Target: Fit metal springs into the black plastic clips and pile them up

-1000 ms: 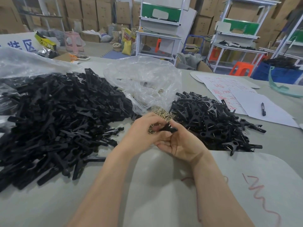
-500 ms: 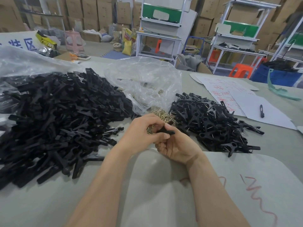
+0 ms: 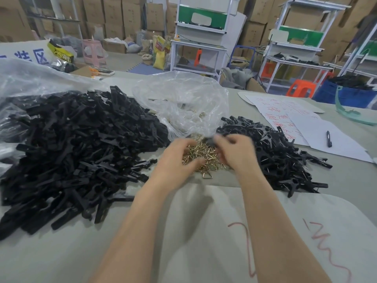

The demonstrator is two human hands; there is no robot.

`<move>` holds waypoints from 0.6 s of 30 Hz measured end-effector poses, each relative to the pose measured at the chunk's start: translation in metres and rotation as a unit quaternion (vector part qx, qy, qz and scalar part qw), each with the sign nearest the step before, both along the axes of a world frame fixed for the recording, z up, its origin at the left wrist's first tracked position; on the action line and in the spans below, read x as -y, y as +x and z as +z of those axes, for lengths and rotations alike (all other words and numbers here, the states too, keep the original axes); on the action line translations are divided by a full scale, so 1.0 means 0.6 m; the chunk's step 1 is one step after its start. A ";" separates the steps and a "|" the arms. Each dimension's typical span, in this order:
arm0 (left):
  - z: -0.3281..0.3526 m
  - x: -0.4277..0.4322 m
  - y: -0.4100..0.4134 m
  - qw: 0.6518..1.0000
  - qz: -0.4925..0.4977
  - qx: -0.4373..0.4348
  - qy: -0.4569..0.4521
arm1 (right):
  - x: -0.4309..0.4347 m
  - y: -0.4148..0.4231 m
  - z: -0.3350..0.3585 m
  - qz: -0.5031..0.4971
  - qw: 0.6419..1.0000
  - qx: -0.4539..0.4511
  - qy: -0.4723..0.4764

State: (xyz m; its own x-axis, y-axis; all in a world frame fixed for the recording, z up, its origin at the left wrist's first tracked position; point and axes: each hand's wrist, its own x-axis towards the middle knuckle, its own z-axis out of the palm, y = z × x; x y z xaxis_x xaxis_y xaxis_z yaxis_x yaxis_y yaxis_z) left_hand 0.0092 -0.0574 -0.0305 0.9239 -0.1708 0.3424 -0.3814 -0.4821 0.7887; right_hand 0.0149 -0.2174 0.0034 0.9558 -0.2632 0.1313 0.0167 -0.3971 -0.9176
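Observation:
A heap of small gold metal springs (image 3: 206, 158) lies at the table's middle, spilling from a clear plastic bag (image 3: 183, 103). My left hand (image 3: 177, 160) sits on the heap's left side, fingers and thumb curled into the springs. My right hand (image 3: 237, 154), blurred by motion, is over the heap's right side and grips a black plastic clip (image 3: 212, 140) in its fingertips. Loose black clip parts (image 3: 71, 144) form a large pile on the left. On the right is a smaller pile of black clips (image 3: 277, 158) with metal showing in them.
White papers with red writing (image 3: 293, 119) and a black pen (image 3: 328, 138) lie at the right, with a green plastic piece (image 3: 346, 111) beyond. Another clear bag (image 3: 30, 78) covers the far left. Pale sheets with red scribbles (image 3: 318, 237) cover the near table.
Both hands have moved apart and forward onto the spring heap. The left hand let go of the clip and went into the springs; the right hand keeps the clip.

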 end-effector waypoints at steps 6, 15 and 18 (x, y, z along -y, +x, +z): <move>0.023 -0.030 0.008 0.898 0.243 0.055 -0.363 | -0.015 -0.004 -0.004 -0.097 0.972 -0.012 0.212; 0.029 -0.059 0.014 0.769 0.338 0.048 -0.540 | -0.200 0.007 -0.053 0.243 0.884 0.010 -0.400; 0.031 -0.060 0.012 0.764 0.344 0.054 -0.543 | -0.219 0.008 -0.058 0.251 0.852 -0.019 -0.460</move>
State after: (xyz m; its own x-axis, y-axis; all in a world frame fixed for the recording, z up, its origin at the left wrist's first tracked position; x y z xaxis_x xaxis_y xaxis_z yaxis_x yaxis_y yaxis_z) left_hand 0.0167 -0.0216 -0.0121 0.6236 0.7815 0.0183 -0.4243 0.3188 0.8476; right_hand 0.0197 -0.0861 -0.0314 0.9257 0.3771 0.0281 0.3734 -0.8998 -0.2257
